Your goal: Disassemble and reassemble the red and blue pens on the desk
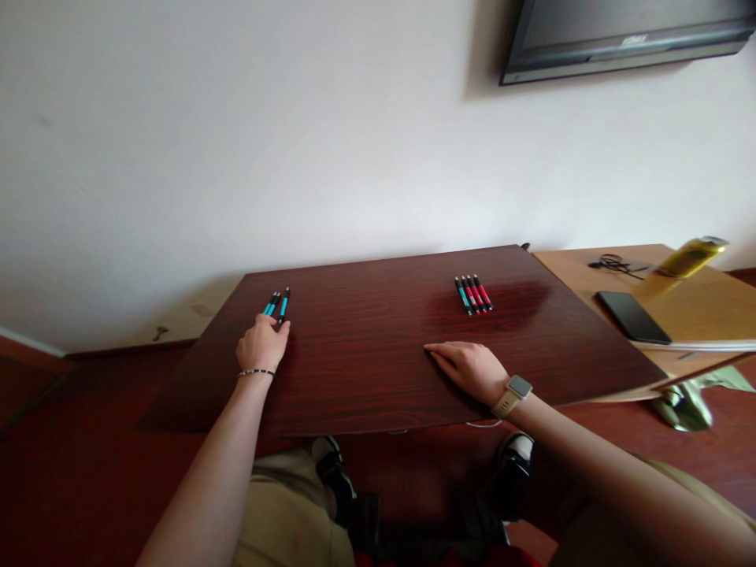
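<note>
Basically, two bare hands set well apart over a dark wood table (366, 354). Left hand (263, 342) is palm-down at the near ends of three teal pens (284, 305), which point away from it. Two of these pens lie close together just past its fingers; the third sits slightly to their right, its near end by the thumb side. Fingers partly hidden by the back of the hand, so can't tell if they're clamped on a pen or only touching. Beaded bracelet (256, 372) on that wrist.

Right hand (469, 366) lies low at the table, fingers extended together and pointing toward the left hand's side, nothing seen in it. Smartwatch (520, 386), pale strap, on its wrist. Just beyond this hand, untouched: a neat row of four pens, one teal pen (463, 296) on the left, then three red pens (483, 293) side by side.

Right of the right hand, on a lighter wood cabinet (726, 315): black phone (633, 317), thin dark cable (614, 264) behind it, yellow can (688, 257) farther right. Wall-mounted screen (631, 31) high beyond the right hand.
</note>
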Motion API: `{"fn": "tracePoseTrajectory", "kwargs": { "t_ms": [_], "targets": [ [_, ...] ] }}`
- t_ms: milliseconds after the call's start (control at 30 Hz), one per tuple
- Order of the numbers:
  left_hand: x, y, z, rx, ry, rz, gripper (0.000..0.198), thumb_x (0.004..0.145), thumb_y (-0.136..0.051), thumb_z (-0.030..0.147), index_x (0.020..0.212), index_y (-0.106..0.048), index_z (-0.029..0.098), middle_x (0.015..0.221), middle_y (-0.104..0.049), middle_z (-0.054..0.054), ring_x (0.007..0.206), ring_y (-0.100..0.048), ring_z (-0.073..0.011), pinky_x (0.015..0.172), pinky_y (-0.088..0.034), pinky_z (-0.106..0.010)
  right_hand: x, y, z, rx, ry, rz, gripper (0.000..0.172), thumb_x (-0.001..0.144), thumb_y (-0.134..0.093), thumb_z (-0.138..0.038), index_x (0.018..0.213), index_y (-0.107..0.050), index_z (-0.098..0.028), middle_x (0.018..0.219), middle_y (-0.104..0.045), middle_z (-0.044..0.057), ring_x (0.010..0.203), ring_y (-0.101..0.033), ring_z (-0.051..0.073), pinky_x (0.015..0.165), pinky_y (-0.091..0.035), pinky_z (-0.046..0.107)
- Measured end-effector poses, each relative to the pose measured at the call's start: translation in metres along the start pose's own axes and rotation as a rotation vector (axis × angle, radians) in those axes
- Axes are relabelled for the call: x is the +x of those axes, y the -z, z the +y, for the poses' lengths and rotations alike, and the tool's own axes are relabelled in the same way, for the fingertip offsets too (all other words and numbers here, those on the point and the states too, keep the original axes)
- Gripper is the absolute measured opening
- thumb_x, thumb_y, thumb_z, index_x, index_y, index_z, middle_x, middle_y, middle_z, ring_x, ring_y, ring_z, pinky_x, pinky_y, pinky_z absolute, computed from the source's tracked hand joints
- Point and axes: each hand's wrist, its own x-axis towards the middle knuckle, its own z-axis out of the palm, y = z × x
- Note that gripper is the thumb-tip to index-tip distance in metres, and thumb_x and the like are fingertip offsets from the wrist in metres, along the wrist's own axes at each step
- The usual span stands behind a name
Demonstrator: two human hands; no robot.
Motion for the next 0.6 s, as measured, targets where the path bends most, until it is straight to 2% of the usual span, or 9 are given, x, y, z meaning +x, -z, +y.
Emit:
{"fn": "tracePoseTrajectory", "kwargs": {
  "t_ms": [200, 600],
  "targets": [
    [0.004, -0.008, -0.008, 0.005, -0.028, -0.01, 0.05, 0.096, -0.052, 0.063, 0.115, -0.071, 0.021, 0.108, -0.077, -0.019, 0.101, -0.073, -0.0381, 0.085, -0.053, -0.044, 0.0, -0.001, 0.0, 0.024, 0.0, 0.004, 0.038, 0.111, -0.043, -0.035, 0.133, -0.073, -0.026, 0.122, -0.08, 0.005, 0.11, -0.076, 0.022, 0.097, -0.057, 0.031],
    [0.02, -0.021, -0.008, -0.002, -0.014, 0.053, 0.042, 0.098, -0.054, 0.054, 0.116, -0.074, 0.023, 0.109, -0.078, -0.019, 0.101, -0.073, -0.039, 0.083, -0.054, -0.045, 0.001, -0.005, 0.003, 0.023, 0.016, 0.033, 0.037, 0.11, -0.045, -0.034, 0.131, -0.075, -0.026, 0.115, -0.081, 0.006, 0.103, -0.078, 0.024, 0.092, -0.058, 0.032]
  ]
}}
